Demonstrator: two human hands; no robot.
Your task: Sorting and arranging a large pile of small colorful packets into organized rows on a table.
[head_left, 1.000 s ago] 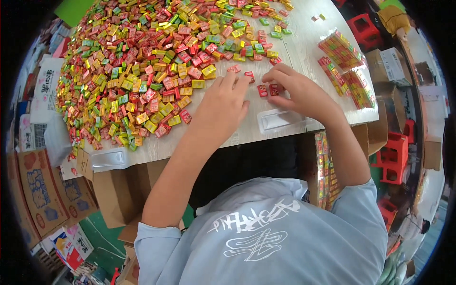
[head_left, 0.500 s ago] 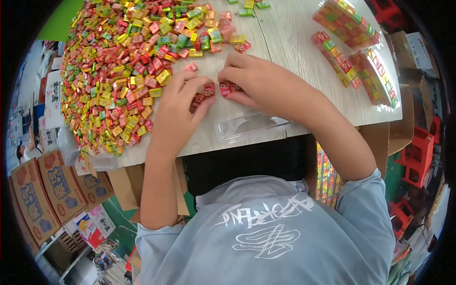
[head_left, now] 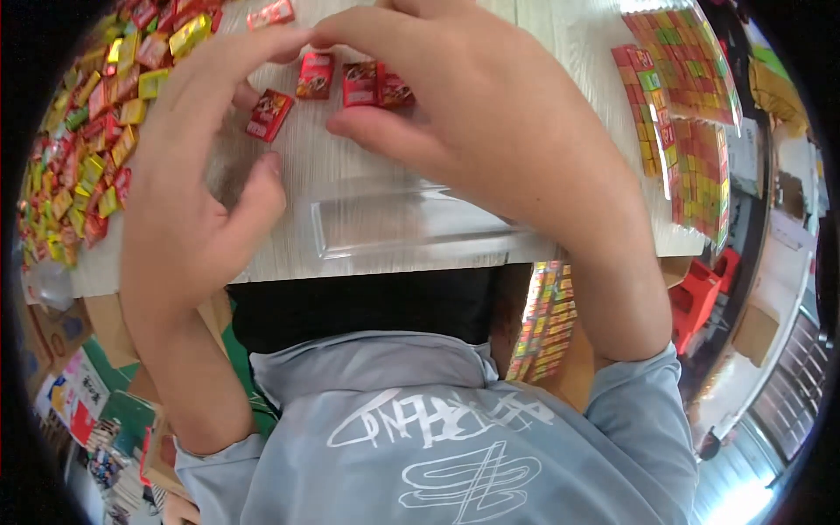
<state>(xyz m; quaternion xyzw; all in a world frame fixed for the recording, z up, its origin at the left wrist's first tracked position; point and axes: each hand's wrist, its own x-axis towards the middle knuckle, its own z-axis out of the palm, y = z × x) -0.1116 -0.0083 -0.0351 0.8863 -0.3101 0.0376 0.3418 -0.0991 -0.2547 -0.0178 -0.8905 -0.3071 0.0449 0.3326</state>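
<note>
My left hand [head_left: 188,166] is open, its thumb and fingers spread wide. Beside its fingers a small red wrapped candy pack [head_left: 269,115] rests tilted, and a second red candy pack [head_left: 315,76] stands apart between my hands. My right hand [head_left: 472,114] curls round a short row of red candy packs [head_left: 360,84], thumb along the near side and fingers along the far side; the row's right end is hidden in the palm. Below my hands lies a clear plastic tray [head_left: 394,227] near the table's front edge.
A heap of red, yellow, green and orange candy packs [head_left: 96,131] covers the table's left side. Rows of stacked candy packs [head_left: 678,79] stand at the right. Below the table edge a box holds more candy rows [head_left: 544,324]. A red stool [head_left: 696,302] stands on the right.
My view has shifted closer to the table. My left hand has opened and let go of its red packs, moving left; my right hand still curls round its own.
</note>
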